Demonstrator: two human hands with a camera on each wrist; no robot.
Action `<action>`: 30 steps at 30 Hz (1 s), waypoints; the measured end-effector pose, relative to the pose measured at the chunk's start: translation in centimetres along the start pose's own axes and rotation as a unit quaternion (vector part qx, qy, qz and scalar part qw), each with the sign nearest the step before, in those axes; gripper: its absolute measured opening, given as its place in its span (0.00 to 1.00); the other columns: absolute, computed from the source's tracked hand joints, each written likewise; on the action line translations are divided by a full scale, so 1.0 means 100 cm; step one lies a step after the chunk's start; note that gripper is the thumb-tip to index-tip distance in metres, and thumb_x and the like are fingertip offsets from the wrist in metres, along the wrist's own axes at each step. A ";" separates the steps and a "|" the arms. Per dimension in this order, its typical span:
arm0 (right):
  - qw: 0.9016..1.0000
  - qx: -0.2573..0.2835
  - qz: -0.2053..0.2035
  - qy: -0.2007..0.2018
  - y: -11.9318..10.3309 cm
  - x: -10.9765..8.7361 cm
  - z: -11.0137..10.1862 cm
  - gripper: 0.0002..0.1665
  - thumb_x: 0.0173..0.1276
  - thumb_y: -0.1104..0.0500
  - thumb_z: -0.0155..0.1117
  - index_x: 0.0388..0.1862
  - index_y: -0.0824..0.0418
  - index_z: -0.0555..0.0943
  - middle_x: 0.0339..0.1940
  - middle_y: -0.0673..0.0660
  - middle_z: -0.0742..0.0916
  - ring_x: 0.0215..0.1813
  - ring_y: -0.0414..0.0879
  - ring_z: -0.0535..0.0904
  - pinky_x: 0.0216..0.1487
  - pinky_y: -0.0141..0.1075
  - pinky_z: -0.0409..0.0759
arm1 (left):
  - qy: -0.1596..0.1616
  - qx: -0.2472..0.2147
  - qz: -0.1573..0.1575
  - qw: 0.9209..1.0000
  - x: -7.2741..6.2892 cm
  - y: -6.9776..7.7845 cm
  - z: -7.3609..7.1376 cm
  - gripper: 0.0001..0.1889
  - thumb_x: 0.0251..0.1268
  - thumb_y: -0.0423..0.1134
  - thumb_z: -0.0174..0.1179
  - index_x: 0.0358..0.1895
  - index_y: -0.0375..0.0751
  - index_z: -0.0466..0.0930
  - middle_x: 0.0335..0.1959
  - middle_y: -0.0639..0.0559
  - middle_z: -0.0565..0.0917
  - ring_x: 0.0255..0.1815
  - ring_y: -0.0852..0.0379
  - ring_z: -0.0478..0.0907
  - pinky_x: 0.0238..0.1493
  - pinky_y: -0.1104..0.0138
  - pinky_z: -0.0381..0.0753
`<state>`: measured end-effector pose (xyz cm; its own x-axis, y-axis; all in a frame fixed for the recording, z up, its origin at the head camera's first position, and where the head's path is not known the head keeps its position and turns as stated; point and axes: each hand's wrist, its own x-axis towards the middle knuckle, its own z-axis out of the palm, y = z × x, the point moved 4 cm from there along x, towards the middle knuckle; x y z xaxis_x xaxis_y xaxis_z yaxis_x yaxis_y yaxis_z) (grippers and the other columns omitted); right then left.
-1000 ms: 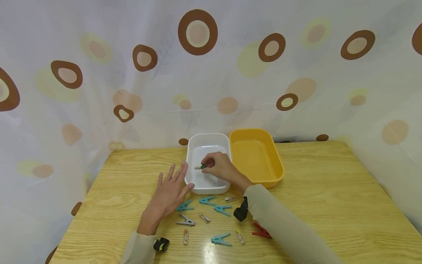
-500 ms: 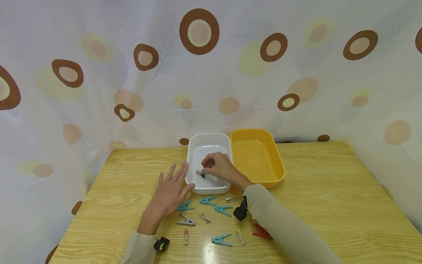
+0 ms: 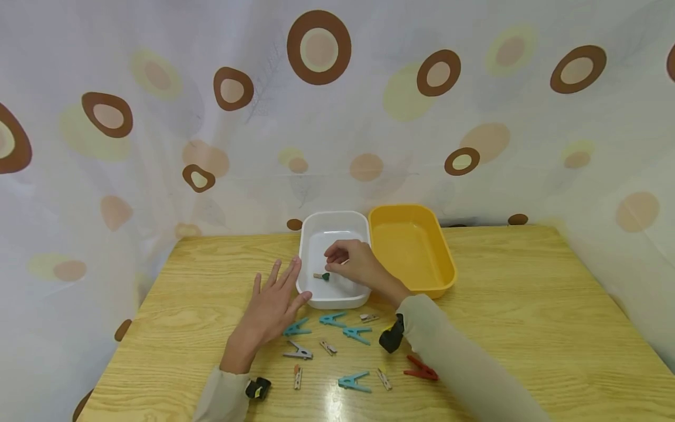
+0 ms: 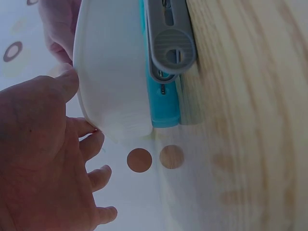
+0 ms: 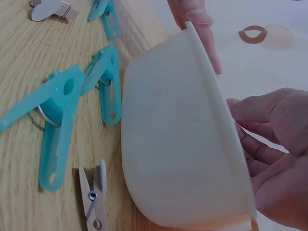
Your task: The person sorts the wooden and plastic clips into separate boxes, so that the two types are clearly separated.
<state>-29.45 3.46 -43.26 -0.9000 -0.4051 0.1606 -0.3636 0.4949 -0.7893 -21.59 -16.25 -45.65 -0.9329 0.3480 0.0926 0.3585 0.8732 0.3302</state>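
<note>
In the head view a small wooden clothespin with a green end (image 3: 321, 276) lies on the floor of the white tray (image 3: 337, 303). Just above it hovers my right hand (image 3: 358, 264), its fingers loosely bent and holding nothing. My left hand (image 3: 269, 308) has its fingers spread, touching the tray's left rim. The left wrist view shows that hand (image 4: 43, 144) with thumb and fingers at the rim of the tray (image 4: 113, 67). Part of my right hand (image 5: 274, 139) is hidden behind the tray wall in the right wrist view.
A yellow tray (image 3: 450, 275) stands against the white one's right side. In front lie several blue clothespins (image 3: 354, 382), a grey clothespin (image 3: 299, 351), a red clothespin (image 3: 422, 369) and several small wooden clothespins (image 3: 297, 378). A patterned curtain (image 3: 253, 193) hangs behind the table.
My right hand has let go of the green-ended clothespin, which dropped to the tray floor, and has risen slightly off it. My left hand stays at the rim.
</note>
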 end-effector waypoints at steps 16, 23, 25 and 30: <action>0.998 0.038 -0.034 0.031 -0.016 -0.048 -0.033 0.10 0.69 0.61 0.72 0.48 0.60 0.86 0.41 0.50 0.89 0.42 0.43 0.84 0.48 0.40 0.85 | -0.005 0.001 -0.002 1.000 0.001 0.000 0.001 0.39 0.82 0.60 0.43 0.84 0.44 0.43 0.82 0.46 0.55 0.84 0.40 0.41 0.76 0.33 0.38; 0.997 0.057 -0.035 0.041 -0.019 -0.073 -0.045 0.10 0.71 0.59 0.72 0.49 0.58 0.86 0.43 0.50 0.89 0.44 0.44 0.84 0.48 0.40 0.85 | -0.001 0.002 0.003 1.000 0.001 0.000 0.001 0.39 0.82 0.60 0.43 0.84 0.43 0.44 0.82 0.45 0.54 0.84 0.40 0.41 0.75 0.32 0.40; 0.996 0.059 -0.037 0.047 -0.019 -0.079 -0.048 0.10 0.71 0.59 0.72 0.49 0.59 0.86 0.43 0.50 0.89 0.44 0.44 0.84 0.48 0.39 0.85 | -0.001 0.001 0.004 1.000 0.001 0.000 0.000 0.39 0.82 0.60 0.43 0.84 0.43 0.44 0.82 0.45 0.53 0.84 0.40 0.41 0.75 0.32 0.39; 0.995 0.067 -0.039 0.055 -0.014 -0.092 -0.053 0.10 0.70 0.60 0.73 0.48 0.61 0.86 0.43 0.51 0.89 0.43 0.45 0.84 0.47 0.36 0.85 | 0.002 0.001 0.006 1.000 0.001 0.001 0.000 0.39 0.82 0.59 0.43 0.84 0.43 0.44 0.82 0.44 0.54 0.84 0.39 0.42 0.75 0.32 0.39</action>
<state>-21.93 10.53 -40.51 -0.8936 -0.3482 0.2832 -0.4054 0.3554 -0.8422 -21.62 -16.14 -45.58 -0.9284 0.3574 0.1012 0.3703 0.8695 0.3269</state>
